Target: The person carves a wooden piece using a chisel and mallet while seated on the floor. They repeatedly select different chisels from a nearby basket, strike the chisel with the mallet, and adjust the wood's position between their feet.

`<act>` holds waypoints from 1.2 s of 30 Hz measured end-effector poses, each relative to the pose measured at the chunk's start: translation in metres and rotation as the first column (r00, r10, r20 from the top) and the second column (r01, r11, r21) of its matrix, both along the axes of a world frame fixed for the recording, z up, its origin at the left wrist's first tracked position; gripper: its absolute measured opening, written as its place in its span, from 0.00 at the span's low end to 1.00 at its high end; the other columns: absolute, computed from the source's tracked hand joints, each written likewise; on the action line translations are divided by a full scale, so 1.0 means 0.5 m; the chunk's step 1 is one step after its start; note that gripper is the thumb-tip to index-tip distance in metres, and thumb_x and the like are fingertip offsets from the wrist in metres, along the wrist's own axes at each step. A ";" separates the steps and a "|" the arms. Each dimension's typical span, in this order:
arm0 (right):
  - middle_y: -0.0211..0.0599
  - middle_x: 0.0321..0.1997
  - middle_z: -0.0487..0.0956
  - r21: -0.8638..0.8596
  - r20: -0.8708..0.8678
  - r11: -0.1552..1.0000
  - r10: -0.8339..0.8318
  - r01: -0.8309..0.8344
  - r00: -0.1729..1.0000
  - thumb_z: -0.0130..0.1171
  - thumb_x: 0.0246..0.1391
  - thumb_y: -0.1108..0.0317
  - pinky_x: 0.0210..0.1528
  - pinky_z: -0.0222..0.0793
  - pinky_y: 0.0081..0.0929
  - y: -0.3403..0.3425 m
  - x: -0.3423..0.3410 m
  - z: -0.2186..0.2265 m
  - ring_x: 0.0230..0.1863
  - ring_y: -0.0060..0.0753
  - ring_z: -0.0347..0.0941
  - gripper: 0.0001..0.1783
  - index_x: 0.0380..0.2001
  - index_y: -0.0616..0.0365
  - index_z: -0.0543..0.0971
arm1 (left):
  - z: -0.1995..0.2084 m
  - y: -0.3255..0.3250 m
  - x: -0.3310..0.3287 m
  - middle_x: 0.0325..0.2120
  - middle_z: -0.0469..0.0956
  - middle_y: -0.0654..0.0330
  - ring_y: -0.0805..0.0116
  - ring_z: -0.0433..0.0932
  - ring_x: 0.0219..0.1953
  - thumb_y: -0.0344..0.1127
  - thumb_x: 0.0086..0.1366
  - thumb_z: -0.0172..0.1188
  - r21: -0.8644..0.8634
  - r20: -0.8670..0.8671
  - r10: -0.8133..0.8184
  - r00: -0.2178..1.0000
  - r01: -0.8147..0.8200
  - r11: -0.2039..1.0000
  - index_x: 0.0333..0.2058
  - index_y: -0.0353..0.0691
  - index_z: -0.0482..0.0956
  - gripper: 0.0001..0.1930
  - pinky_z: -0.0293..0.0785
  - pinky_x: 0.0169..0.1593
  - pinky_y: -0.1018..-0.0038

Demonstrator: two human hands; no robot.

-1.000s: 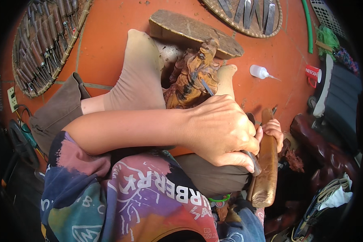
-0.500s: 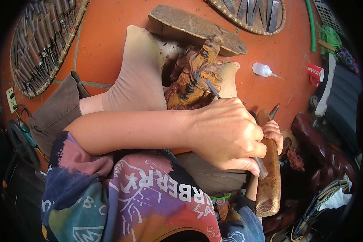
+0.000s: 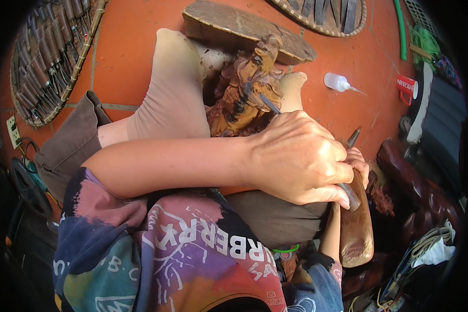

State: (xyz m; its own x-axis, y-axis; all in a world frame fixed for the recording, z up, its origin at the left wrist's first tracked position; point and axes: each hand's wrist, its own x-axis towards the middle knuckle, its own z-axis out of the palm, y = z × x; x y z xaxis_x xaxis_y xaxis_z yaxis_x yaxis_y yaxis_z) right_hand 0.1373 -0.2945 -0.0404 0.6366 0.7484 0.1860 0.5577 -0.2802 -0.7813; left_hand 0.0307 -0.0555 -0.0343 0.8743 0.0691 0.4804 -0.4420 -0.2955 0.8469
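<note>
A carved wooden figure (image 3: 247, 96), brown and yellowish, sits between my socked feet. My left hand (image 3: 304, 158) reaches across from the left, closed round a chisel (image 3: 269, 103). The chisel's narrow steel blade slants up against the carving, and its handle end shows below my thumb. Its middle is hidden in my fist. Beyond it on the right, my right hand (image 3: 360, 165) is wrapped round a wooden mallet (image 3: 356, 239), whose thick end points toward me. A dark pointed rod (image 3: 353, 138) sticks up by my right fingers; what it belongs to is hidden.
A thick wooden block (image 3: 244, 28) lies behind the carving. One woven tray (image 3: 75, 86) of chisels stands at far left, another tray (image 3: 361, 26) with flat blades at the top. A white squeeze bottle (image 3: 337, 81) and red mug (image 3: 408, 87) are on the right. Dark polished wood (image 3: 413, 182) lies nearby.
The mallet and my right hand have moved a little right, up beside the chisel handle. My left hand still grips the chisel at the carving. The whole view has shifted slightly.
</note>
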 end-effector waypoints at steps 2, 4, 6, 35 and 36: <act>0.31 0.27 0.72 0.033 0.011 0.999 -0.006 0.006 1.000 0.63 0.51 0.70 0.43 0.66 0.35 0.012 -0.007 -0.001 0.33 0.30 0.71 0.12 0.31 0.54 0.68 | 0.000 0.001 0.000 0.18 0.77 0.59 0.59 0.80 0.24 0.55 0.58 0.61 0.010 -0.009 -0.005 1.000 0.005 1.000 0.24 0.45 0.81 0.18 0.72 0.24 0.64; 0.29 0.26 0.71 0.038 0.022 0.997 -0.061 0.061 0.998 0.62 0.50 0.70 0.42 0.66 0.34 0.006 -0.009 -0.014 0.32 0.30 0.69 0.11 0.30 0.55 0.68 | 0.001 0.002 -0.001 0.17 0.77 0.60 0.59 0.80 0.23 0.55 0.58 0.62 0.008 -0.019 -0.003 1.000 0.003 1.000 0.24 0.46 0.81 0.18 0.71 0.23 0.64; 0.29 0.26 0.70 0.054 0.016 0.994 -0.091 0.090 0.996 0.61 0.49 0.70 0.42 0.65 0.34 0.005 -0.011 -0.012 0.32 0.30 0.68 0.11 0.30 0.55 0.68 | 0.004 0.005 -0.003 0.16 0.76 0.62 0.60 0.79 0.23 0.55 0.57 0.62 -0.013 -0.025 -0.003 1.000 0.003 1.000 0.23 0.47 0.81 0.18 0.70 0.22 0.63; 0.37 0.22 0.75 -0.056 0.540 0.997 0.070 -0.047 0.839 0.65 0.46 0.81 0.38 0.71 0.40 -0.003 0.021 0.055 0.25 0.36 0.72 0.14 0.26 0.58 0.69 | 0.018 0.056 -0.019 0.19 0.74 0.66 0.65 0.77 0.22 0.51 0.54 0.68 -0.063 0.080 -0.292 0.953 0.297 0.953 0.27 0.47 0.82 0.14 0.69 0.23 0.69; 0.38 0.23 0.75 -0.122 0.575 0.992 0.097 -0.032 0.812 0.65 0.46 0.81 0.37 0.71 0.40 -0.005 0.017 0.061 0.25 0.37 0.72 0.13 0.26 0.58 0.69 | 0.016 0.058 -0.015 0.18 0.73 0.67 0.67 0.76 0.20 0.50 0.53 0.69 -0.067 0.119 -0.296 0.948 0.305 0.950 0.28 0.48 0.82 0.14 0.67 0.21 0.71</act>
State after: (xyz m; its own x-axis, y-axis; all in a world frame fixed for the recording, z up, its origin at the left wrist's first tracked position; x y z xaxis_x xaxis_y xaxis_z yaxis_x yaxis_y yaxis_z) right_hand 0.1458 -0.2970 -0.0097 0.3846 0.8192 0.4254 0.9171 -0.2868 -0.2768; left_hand 0.0231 -0.0264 -0.0261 0.8049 -0.1451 0.5754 -0.5882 -0.0657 0.8061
